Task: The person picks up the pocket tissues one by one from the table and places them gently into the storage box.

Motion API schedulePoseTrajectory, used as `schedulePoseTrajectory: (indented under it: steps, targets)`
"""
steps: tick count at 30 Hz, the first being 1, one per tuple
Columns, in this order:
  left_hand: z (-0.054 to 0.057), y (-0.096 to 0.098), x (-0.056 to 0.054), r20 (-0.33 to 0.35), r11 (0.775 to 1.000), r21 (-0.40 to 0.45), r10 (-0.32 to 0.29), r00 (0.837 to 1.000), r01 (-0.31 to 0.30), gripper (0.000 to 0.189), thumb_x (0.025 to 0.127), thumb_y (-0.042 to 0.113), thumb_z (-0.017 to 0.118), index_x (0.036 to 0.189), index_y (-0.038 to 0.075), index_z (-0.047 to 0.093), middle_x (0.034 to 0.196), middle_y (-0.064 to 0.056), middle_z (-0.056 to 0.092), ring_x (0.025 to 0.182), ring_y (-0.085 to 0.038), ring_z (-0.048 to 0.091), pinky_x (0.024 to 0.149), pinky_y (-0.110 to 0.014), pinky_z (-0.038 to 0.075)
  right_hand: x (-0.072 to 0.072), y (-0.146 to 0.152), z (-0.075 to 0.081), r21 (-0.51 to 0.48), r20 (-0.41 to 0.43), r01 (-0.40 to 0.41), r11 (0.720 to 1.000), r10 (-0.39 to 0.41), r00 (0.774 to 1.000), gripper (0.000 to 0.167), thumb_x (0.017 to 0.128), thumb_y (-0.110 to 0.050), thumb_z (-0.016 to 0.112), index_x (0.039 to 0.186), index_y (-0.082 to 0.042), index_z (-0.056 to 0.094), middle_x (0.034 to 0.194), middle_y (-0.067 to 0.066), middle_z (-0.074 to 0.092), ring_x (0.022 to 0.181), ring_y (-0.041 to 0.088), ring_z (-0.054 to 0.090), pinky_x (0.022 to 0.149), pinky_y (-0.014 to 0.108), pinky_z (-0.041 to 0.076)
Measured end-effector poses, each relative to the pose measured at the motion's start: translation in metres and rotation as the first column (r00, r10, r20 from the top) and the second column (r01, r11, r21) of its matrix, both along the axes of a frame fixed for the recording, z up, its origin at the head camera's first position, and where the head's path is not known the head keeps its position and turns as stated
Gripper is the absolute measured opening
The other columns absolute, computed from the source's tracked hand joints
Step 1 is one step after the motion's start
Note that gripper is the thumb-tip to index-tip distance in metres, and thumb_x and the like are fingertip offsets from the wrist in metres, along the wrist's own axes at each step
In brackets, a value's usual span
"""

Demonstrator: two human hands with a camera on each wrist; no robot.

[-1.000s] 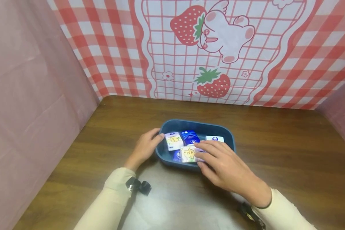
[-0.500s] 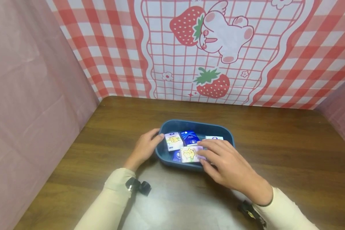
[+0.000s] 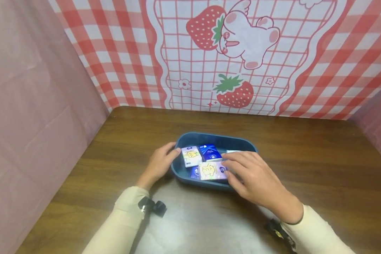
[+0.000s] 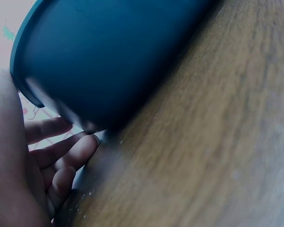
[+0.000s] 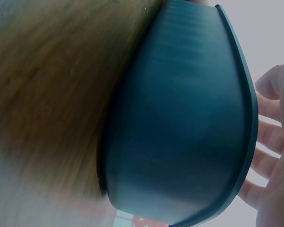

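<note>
A dark blue plastic bin [image 3: 190,135] stands on the table with several small packs in it, probably pocket tissues. My left hand [image 3: 158,162] holds the bin's left end, thumb at the rim and fingers along the outer wall; the left wrist view shows those curled fingers [image 4: 80,149]. Over the bin's right half hovers my right hand [image 3: 257,178], fingers loosely bent, holding nothing I can see. Its fingertips are at the right end of a white pack with a yellow cartoon [image 3: 207,171]. Left of it are another cartoon pack [image 3: 191,156] and a blue pack [image 3: 210,152]. A white pack [image 3: 232,151] is mostly hidden by the right hand.
The brown wooden table [image 3: 139,127] surrounds the bin. A red-and-white checked cloth with strawberries [image 3: 235,93] hangs behind it. A pink curtain [image 3: 35,106] borders the left side. Black straps [image 3: 152,206] sit on the wrists.
My right hand has drawn slightly to the right, uncovering more of the front cartoon pack and covering more of the white pack at the right. The left hand stays at the bin's end.
</note>
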State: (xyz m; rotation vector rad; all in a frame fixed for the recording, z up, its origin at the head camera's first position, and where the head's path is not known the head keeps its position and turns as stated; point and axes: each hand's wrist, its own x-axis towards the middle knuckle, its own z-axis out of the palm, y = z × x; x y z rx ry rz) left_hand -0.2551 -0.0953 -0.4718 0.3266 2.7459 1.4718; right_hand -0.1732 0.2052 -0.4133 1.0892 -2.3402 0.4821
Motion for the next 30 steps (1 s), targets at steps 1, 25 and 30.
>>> schedulePoseTrajectory:
  steps: [1,25,30]
  targets:
    - [0.0,0.0,0.0,-0.001,1.0,-0.002,-0.001,1.0,0.001,0.053,0.099,0.044,0.054,0.138,0.01,0.06,0.138,-0.012,0.06,0.129,-0.032,0.053,0.109,-0.055,0.038,-0.001,0.0,0.0,-0.011,-0.009,-0.001,1.0,0.001,1.0,0.024,0.089,-0.021,0.067,0.108,-0.008,0.074,0.123,0.006,0.068,0.116,0.025,0.06,0.096,0.047,0.048]
    - [-0.001,0.003,0.001,-0.009,0.998,0.056,-0.014,1.0,0.015,0.047,0.1,0.038,0.055,0.135,0.008,0.062,0.132,-0.012,0.064,0.124,-0.031,0.057,0.107,-0.053,0.041,-0.015,0.028,0.0,-0.194,-0.162,0.107,0.975,-0.139,0.977,0.023,0.088,-0.02,0.062,0.092,-0.003,0.076,0.09,0.008,0.074,0.083,0.024,0.066,0.072,0.043,0.052]
    - [0.0,0.002,0.001,-0.008,0.998,0.053,-0.016,1.0,0.016,0.046,0.1,0.038,0.054,0.135,0.009,0.062,0.131,-0.012,0.064,0.123,-0.031,0.057,0.106,-0.053,0.042,-0.019,0.036,-0.001,-0.234,-0.143,0.137,0.963,-0.173,0.974,0.021,0.088,-0.019,0.062,0.091,-0.003,0.075,0.089,0.008,0.074,0.081,0.023,0.064,0.07,0.039,0.05]
